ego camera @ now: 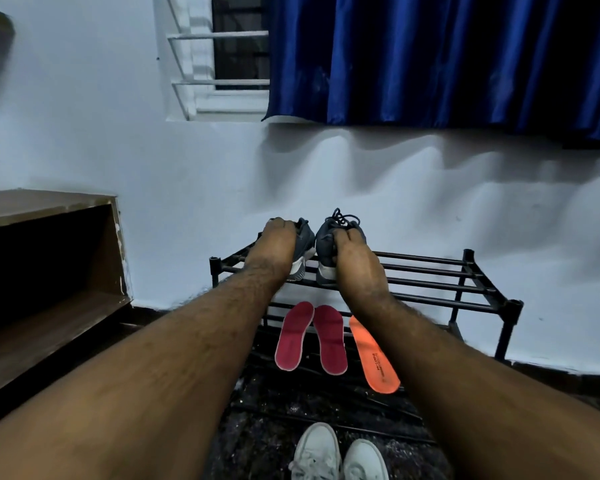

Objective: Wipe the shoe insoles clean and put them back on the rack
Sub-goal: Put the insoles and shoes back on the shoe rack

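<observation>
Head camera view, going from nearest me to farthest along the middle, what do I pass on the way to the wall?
white sneakers on the floor → red insoles and orange insole leaning at the rack → black rack top shelf → left hand and right hand gripping the grey shoes → blue curtain

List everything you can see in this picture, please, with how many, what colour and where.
Grey lace-up sports shoes: two, grey, on the rack's top tier.
Black metal-bar shoe rack: one, black, against the wall.
Red foam insoles: two, red, leaning on the rack's front.
Orange foam insole: one, orange, right of the red pair.
White sneakers: two, white, on the floor, bottom edge.
Blue curtain: one, blue, over the window.
Brown wooden shelf: one, brown, left.
Left hand: grips the left shoe.
Right hand: grips the right shoe.
</observation>
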Demonstrator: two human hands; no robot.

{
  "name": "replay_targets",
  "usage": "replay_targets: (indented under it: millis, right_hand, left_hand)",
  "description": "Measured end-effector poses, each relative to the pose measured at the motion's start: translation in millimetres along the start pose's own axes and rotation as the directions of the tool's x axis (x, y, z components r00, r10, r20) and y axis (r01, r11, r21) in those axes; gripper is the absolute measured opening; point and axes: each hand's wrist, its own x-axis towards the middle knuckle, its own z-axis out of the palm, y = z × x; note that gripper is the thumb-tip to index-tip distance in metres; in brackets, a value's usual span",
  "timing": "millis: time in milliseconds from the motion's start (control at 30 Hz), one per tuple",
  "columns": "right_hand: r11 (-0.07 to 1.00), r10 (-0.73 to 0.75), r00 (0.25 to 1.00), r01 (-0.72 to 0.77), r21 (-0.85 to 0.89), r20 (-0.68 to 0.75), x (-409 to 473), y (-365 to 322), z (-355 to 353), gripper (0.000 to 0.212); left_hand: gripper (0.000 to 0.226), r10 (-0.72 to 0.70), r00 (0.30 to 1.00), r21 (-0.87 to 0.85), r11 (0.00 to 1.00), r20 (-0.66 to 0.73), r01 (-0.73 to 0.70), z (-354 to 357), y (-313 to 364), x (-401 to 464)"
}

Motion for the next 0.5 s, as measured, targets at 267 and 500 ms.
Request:
replay_targets:
  millis: [267, 500]
  right_hand:
    - [0.998, 0.039, 0.999, -0.039, -0.058, -0.002, -38, -7, -28, 0.064]
    - [0.993, 0.067, 0.995, -0.06, -0.101, 0.067, -86, -27, -80, 0.053]
  left_hand:
    - [0.055, 0.022, 0.995, 0.172, 0.985, -0.097, -0.005, -13, 19, -55]
    - [0.045, 0.045, 0.995, 0.072, 0.997, -0.088, -0.039, -61, 54, -117]
